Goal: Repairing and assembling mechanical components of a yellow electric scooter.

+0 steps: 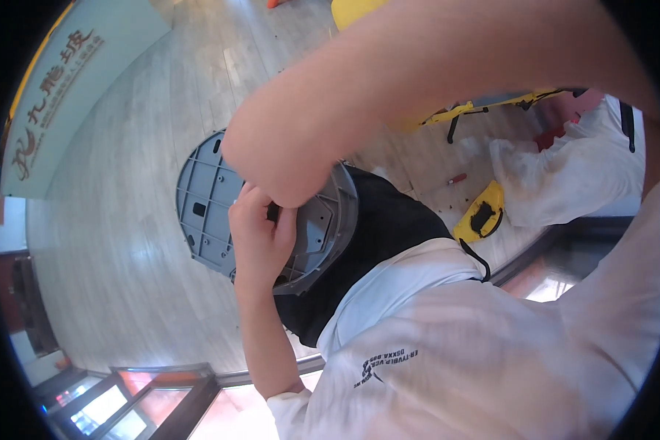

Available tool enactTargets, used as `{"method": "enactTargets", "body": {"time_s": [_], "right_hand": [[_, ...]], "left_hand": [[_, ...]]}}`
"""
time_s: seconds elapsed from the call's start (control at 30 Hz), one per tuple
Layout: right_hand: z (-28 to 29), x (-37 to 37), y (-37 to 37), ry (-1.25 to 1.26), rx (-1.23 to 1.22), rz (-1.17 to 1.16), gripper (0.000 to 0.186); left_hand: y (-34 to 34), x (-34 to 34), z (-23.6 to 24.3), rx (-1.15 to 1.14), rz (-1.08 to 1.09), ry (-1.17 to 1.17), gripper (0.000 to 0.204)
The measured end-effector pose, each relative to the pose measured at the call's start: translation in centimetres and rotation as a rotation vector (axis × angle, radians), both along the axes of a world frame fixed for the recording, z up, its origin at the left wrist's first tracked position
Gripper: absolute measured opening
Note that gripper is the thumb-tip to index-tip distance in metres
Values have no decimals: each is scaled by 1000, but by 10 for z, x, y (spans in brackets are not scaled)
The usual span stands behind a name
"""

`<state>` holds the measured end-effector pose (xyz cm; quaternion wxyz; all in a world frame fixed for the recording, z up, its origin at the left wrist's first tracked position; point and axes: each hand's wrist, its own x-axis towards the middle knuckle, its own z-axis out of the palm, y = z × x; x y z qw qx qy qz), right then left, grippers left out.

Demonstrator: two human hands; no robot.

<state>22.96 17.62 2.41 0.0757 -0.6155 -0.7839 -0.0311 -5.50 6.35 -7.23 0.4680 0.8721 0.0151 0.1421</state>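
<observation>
A rounded grey plastic part [205,198] with a ribbed underside, slots and screw holes rests against my lap, over black shorts [392,213]. My left hand [262,231] comes up from the lower edge and lies over the part's middle. Its thumb and fingers are closed around a small dark thing that is mostly hidden. From the upper right my right arm reaches across, and my right hand [290,161] is bent down over the same part, close to the left fingers. The right fingers are tucked out of sight, so their grip does not show.
On the wooden floor lie a red-handled screwdriver [457,179] and a yellow-and-black part [482,213]. Crumpled white fabric [550,176] is at the right, below a yellow frame with black legs [491,110]. A pale signboard [81,88] stands at the upper left, and glass-paned frames [136,403] line the bottom.
</observation>
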Motion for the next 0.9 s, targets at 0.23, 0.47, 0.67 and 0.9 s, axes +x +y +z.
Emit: {"method": "enactTargets", "body": {"time_s": [0.23,0.47,0.67,0.9], "right_hand": [[89,-119,-336,-119,-1,-363,13],[57,-116,-359,305,-39,-479,11],[6,-116,-356,449,52,-526,11],[8,-112,-357,441,-28,-490,11]], "left_hand": [[-52,47,49,-73,-119,-259,6],[-21,39,96,192,-175,-186,7],[-21,44,92,386,-176,-9,6],[-27,42,95,382,-126,-44,7]]}}
